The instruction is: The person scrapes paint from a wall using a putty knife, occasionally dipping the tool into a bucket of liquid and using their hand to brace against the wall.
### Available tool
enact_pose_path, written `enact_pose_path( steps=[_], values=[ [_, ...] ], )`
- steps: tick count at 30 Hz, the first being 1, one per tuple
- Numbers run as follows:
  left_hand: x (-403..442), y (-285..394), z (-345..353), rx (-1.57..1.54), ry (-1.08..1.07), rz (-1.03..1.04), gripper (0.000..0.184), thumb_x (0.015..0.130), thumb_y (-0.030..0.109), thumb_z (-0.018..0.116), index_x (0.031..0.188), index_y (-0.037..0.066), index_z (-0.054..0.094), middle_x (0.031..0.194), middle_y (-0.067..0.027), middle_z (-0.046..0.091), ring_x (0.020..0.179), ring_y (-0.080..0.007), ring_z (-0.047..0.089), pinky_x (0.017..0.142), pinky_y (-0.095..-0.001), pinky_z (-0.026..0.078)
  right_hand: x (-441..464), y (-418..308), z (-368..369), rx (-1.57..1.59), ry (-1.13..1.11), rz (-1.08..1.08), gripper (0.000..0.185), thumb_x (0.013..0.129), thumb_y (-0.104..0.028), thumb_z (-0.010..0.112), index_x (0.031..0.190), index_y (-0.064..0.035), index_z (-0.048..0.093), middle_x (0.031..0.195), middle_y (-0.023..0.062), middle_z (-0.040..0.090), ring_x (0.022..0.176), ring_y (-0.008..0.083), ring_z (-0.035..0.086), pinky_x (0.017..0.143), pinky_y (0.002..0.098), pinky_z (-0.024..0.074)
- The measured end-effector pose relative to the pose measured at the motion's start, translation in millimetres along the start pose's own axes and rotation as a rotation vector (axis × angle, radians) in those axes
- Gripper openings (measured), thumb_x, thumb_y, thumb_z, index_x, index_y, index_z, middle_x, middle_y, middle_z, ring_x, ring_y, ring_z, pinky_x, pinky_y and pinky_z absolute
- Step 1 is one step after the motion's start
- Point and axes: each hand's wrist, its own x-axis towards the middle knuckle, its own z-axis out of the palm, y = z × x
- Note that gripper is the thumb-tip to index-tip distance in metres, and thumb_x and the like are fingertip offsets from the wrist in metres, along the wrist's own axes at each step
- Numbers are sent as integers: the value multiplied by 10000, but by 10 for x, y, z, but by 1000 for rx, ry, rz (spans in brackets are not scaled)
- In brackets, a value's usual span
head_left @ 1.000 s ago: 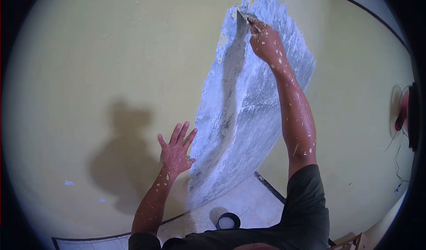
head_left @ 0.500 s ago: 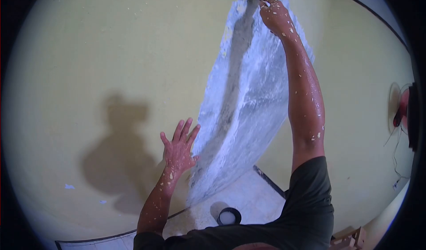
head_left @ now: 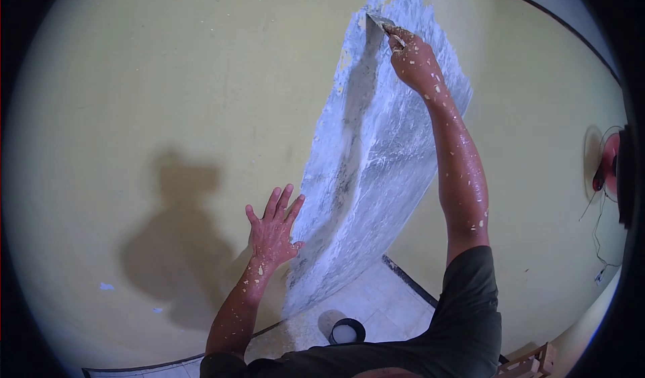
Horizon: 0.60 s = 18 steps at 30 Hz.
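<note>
My right hand is closed around the handle of a scraper. Its blade meets the upper part of a large bare patch, where grey-white plaster shows with ragged paint edges. Lower down, my left hand lies with fingers spread against the yellowish painted wall, beside the patch's left edge. Pale paint flakes stick to both hands and forearms. The shadow of my right arm runs down the patch.
A dark bucket with pale contents stands on the tiled floor below. At far right is a red fan with a hanging cord. A wooden item sits at the lower right.
My right hand with the scraper has come down a little and slightly left on the patch. My left hand stays spread on the wall.
</note>
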Motion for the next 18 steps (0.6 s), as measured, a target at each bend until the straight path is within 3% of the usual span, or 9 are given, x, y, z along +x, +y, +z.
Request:
enact_pose_path(
  steps=[1,3,4,7,8,11,15,17,18],
  values=[
    [-20,-6,-10,5,-16,4,1129,680,622,778,1595,333,183,1693,-3,21,1552,-232,15,1033,-770,206,160,95,93,4,0,-6,352,978,-284,538,1269,-140,673,1138,250,684,1072,428,649,947,457,519],
    [3,18,-35,8,-27,9,1128,680,617,782,1594,332,187,1693,-4,20,1551,-233,15,1034,-770,208,623,399,278,-152,256,-448,345,970,-293,549,1247,-134,682,1122,248,690,1055,440,648,949,463,512],
    [-19,20,-35,12,-34,5,1129,678,617,784,1594,332,189,1693,-4,19,1552,-233,14,1034,-769,208,478,-52,-111,11,47,-84,335,971,-285,547,1233,-128,684,1140,236,685,1048,430,650,943,462,514],
    [-8,-8,81,8,-20,9,1149,656,644,789,1591,346,191,1691,-22,22,1550,-258,14,1033,-801,160,333,102,-92,68,27,-134,332,968,-259,553,1249,-128,671,1155,228,675,1040,428,648,914,461,524],
    [10,-14,106,3,17,15,1168,635,670,792,1588,360,191,1688,-39,24,1549,-283,15,1030,-834,112,203,210,-31,-6,18,-310,331,969,-233,554,1264,-127,659,1176,229,664,1058,428,642,913,460,524],
    [7,-13,83,6,0,22,1160,646,674,783,1589,361,184,1689,-41,15,1548,-292,13,1027,-839,109,-124,-175,31,22,11,15,330,977,-211,549,1283,-144,653,1057,226,698,1026,425,656,908,458,524],
    [21,11,63,24,-36,15,1159,648,676,778,1590,360,181,1689,-44,11,1547,-303,10,1028,-840,101,317,-59,-208,91,-35,-127,317,979,-166,529,1255,-177,686,1064,221,707,1030,391,673,887,442,533],
    [14,24,67,29,2,-6,1159,648,675,778,1590,361,181,1689,-45,11,1546,-309,9,1027,-843,101,305,61,-176,181,-73,-4,312,963,-133,527,1217,-166,706,1068,216,708,977,367,692,851,427,553],
    [3,15,68,37,-3,-3,1159,648,675,778,1590,361,181,1689,-45,11,1546,-309,9,1027,-843,101,257,214,3,62,-3,-215,322,954,-132,532,1225,-170,701,1067,206,711,977,370,691,852,437,555]
  ],
)
